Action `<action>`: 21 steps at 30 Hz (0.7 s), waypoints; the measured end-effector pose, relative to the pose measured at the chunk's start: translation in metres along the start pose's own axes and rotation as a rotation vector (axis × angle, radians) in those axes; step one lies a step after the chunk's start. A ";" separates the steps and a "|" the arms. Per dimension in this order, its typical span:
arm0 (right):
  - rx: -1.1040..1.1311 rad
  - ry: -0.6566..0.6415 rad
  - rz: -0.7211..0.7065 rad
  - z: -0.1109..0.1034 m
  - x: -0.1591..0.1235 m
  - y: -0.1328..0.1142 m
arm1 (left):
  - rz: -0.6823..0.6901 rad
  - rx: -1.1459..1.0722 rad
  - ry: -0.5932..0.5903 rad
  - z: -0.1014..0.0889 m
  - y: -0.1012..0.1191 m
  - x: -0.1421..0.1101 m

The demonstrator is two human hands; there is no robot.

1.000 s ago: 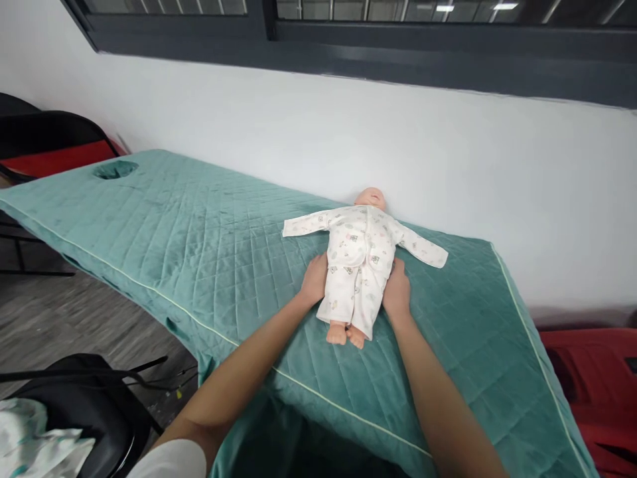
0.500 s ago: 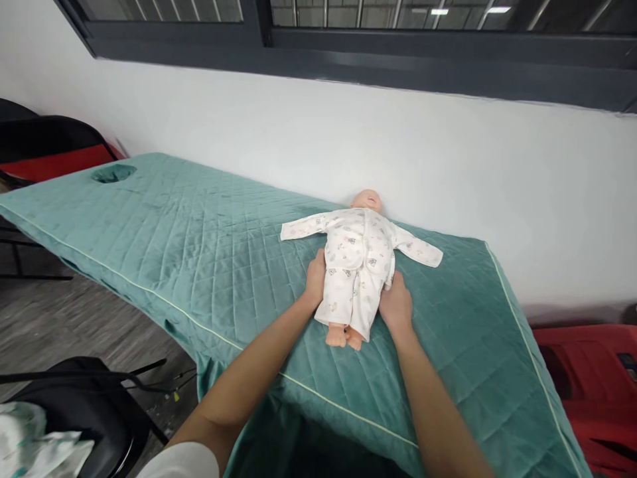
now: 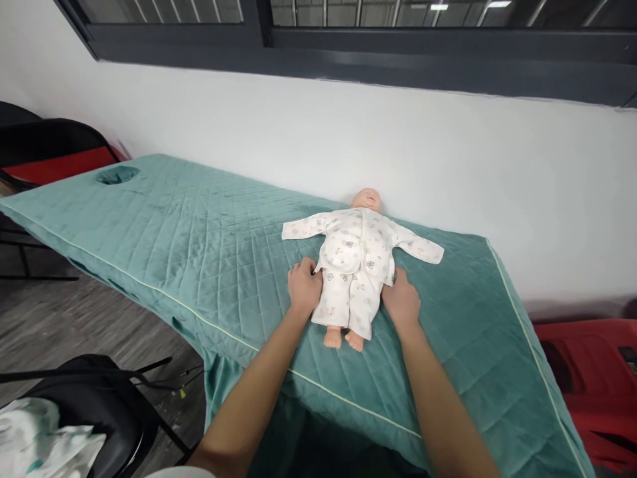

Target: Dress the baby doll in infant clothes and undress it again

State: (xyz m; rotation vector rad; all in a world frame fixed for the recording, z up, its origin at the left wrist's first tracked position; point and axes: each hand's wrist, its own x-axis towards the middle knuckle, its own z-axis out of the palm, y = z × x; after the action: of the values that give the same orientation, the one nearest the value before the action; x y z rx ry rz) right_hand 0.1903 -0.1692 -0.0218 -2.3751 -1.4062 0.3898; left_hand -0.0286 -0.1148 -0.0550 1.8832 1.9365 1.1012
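A baby doll [image 3: 367,198] lies on its back on the green quilted bed cover [image 3: 239,245], its head by the wall and its feet toward me. It wears a white printed jacket [image 3: 355,239] with both sleeves spread out and matching trousers [image 3: 344,299]. Beside the doll's hip on the left, my left hand [image 3: 304,287] has its fingers closed on the jacket's lower edge. My right hand [image 3: 401,297] grips the jacket hem on the other side, its fingertips partly hidden by the cloth. The doll's bare feet stick out below the trouser legs.
A black chair [image 3: 124,418] at the lower left carries white diapers or packs [image 3: 50,441]. Another black and red chair [image 3: 54,156] stands beyond the bed's far left end. Red plastic equipment [image 3: 592,372] sits to the right. The bed has a face hole [image 3: 118,175].
My left hand has shifted left and slightly down, pulling the jacket's side outward. My right hand has moved slightly right. The doll's feet are a little farther apart.
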 end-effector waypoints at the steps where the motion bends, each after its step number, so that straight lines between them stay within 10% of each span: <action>1: 0.000 0.011 0.004 0.000 0.000 0.002 | 0.001 0.041 0.007 -0.002 0.000 -0.002; 13: -0.024 0.131 -0.117 0.003 -0.015 0.022 | 0.061 0.192 0.041 -0.009 -0.002 -0.011; 21: 0.302 0.415 -0.673 0.021 -0.005 0.022 | 0.312 -0.198 0.018 -0.008 -0.003 -0.013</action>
State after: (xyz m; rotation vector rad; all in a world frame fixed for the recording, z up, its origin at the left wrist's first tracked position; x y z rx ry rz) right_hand 0.1969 -0.1802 -0.0503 -1.5099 -1.6754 -0.0698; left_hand -0.0338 -0.1293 -0.0554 2.1121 1.5085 1.3427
